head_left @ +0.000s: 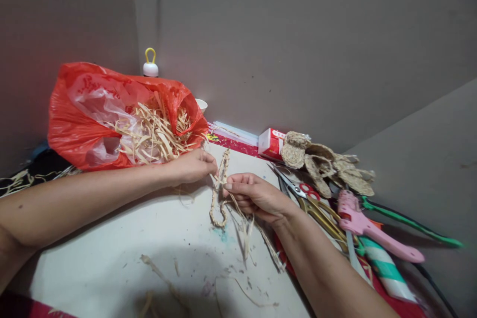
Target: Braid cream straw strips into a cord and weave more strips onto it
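Note:
A braided straw cord (213,206) lies in a narrow loop over the white work surface, its lower end curving like a hook. At the loop's left side my left hand (197,165) is closed in a pinch, and a pale straw strand runs from its fingertips toward the cord. My right hand (255,196) pinches straw strands against the cord from the other side, thumb on top. Loose straw ends (246,238) trail below this hand. The fingertips partly cover the spot where strands and cord meet.
A red plastic bag (89,129) full of straw strips (152,131) stands at the back left. Along the right lie scissors (292,181), a pink glue gun (367,226), woven straw slippers (316,159) and a red-and-white box (271,143). Straw scraps (164,276) litter the front.

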Demonstrator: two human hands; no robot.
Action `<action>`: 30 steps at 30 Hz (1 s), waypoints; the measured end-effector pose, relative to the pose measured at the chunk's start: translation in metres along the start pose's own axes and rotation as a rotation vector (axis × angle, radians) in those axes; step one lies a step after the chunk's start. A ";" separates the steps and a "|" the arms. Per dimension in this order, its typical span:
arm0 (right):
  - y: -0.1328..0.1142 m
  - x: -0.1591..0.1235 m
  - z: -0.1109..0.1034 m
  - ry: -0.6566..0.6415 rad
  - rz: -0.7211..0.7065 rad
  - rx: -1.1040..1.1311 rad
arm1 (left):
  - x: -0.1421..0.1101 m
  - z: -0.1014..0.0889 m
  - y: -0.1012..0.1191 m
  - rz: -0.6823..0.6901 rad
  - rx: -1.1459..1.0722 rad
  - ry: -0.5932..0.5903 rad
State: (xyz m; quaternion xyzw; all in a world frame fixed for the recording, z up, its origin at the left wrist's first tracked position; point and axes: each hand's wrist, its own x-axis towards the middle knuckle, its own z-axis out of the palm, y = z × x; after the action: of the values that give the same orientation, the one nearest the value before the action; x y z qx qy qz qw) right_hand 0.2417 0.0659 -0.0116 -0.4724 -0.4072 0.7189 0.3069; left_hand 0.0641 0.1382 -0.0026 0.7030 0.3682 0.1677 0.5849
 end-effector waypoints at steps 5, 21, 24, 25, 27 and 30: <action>-0.005 -0.004 -0.008 0.001 -0.016 0.082 | 0.013 -0.029 0.008 0.001 0.047 0.107; -0.006 -0.004 -0.022 0.032 -0.314 0.376 | 0.014 -0.031 -0.013 0.301 0.979 0.235; -0.005 -0.002 -0.021 0.021 -0.326 0.383 | 0.020 -0.025 -0.023 0.404 1.160 0.121; -0.004 -0.001 -0.020 0.014 -0.322 0.384 | 0.023 -0.023 -0.024 0.443 1.210 0.089; -0.003 0.000 -0.018 0.001 -0.311 0.385 | 0.026 -0.022 -0.025 0.490 1.298 0.035; -0.002 0.002 -0.016 -0.013 -0.296 0.392 | 0.026 -0.020 -0.025 0.469 1.395 0.038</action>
State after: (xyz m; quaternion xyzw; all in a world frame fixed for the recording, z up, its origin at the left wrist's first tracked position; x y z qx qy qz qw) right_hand 0.2558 0.0731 -0.0146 -0.3343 -0.3267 0.7344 0.4920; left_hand 0.0603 0.1723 -0.0257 0.9689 0.2393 0.0274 -0.0562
